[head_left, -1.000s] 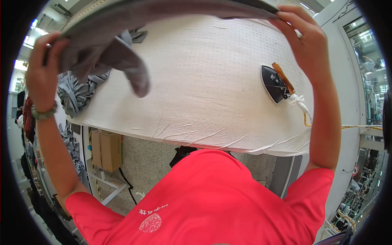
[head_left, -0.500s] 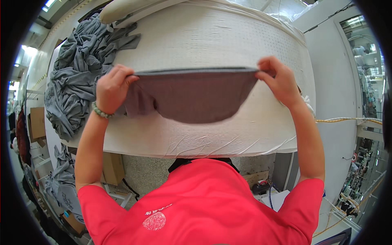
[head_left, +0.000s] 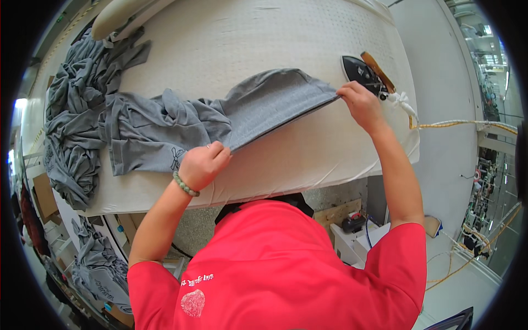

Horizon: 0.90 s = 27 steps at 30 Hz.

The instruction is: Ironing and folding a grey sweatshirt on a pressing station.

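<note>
A grey garment [head_left: 275,104] with a dark printed motif lies partly on the white-covered ironing table [head_left: 264,49]. My left hand [head_left: 206,165], with a beaded bracelet at the wrist, pinches one end of its near edge. At the other end of that edge, my right hand [head_left: 360,104] grips the corner between thumb and fingers. The edge runs fairly straight between both hands, slanting up to the right. The rest of the garment spreads to the left in loose folds. Just beyond my right hand stands an iron [head_left: 363,71] with a brown handle.
A heap of grey garments [head_left: 74,110] covers the table's left side. A padded pressing arm [head_left: 118,19] reaches over the far left. The iron's yellowish hose [head_left: 462,124] runs off right. More grey clothes [head_left: 99,264] hang below the table's left edge.
Both hands have come down and nearer, the left one also moving right. The garment's held edge swung from the far side to the near side, and its cloth now rests on the table.
</note>
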### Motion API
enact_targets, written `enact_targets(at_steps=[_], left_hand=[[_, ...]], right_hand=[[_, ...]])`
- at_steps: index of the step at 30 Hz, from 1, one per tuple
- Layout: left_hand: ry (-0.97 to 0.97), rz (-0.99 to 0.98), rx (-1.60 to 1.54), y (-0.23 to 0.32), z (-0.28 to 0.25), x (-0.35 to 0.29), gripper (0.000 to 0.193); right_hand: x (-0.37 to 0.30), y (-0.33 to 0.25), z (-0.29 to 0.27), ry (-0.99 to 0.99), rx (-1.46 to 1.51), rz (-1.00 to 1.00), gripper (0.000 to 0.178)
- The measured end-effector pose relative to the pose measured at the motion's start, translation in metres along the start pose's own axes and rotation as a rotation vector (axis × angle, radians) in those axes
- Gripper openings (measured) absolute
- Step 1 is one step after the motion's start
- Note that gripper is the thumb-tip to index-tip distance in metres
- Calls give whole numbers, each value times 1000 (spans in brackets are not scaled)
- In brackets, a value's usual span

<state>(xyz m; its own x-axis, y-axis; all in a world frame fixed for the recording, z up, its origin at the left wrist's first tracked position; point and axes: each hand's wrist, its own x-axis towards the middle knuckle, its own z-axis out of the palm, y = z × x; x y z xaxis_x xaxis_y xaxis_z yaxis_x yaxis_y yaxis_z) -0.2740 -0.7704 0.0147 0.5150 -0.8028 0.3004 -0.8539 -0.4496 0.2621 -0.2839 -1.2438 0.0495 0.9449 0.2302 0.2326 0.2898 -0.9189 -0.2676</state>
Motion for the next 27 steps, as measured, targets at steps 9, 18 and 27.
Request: enact_targets(at_steps=[9, 18, 27], left_hand=[[-142, -113, 53, 51, 66, -40, 19], [110, -439, 89, -46, 67, 87, 32], [165, -471, 138, -25, 84, 76, 23]], right_hand=[[-123, -16, 79, 69, 43, 176, 23], [-7, -22, 121, 86, 200, 621, 33], [-11, -20, 150, 349, 64, 427, 39]])
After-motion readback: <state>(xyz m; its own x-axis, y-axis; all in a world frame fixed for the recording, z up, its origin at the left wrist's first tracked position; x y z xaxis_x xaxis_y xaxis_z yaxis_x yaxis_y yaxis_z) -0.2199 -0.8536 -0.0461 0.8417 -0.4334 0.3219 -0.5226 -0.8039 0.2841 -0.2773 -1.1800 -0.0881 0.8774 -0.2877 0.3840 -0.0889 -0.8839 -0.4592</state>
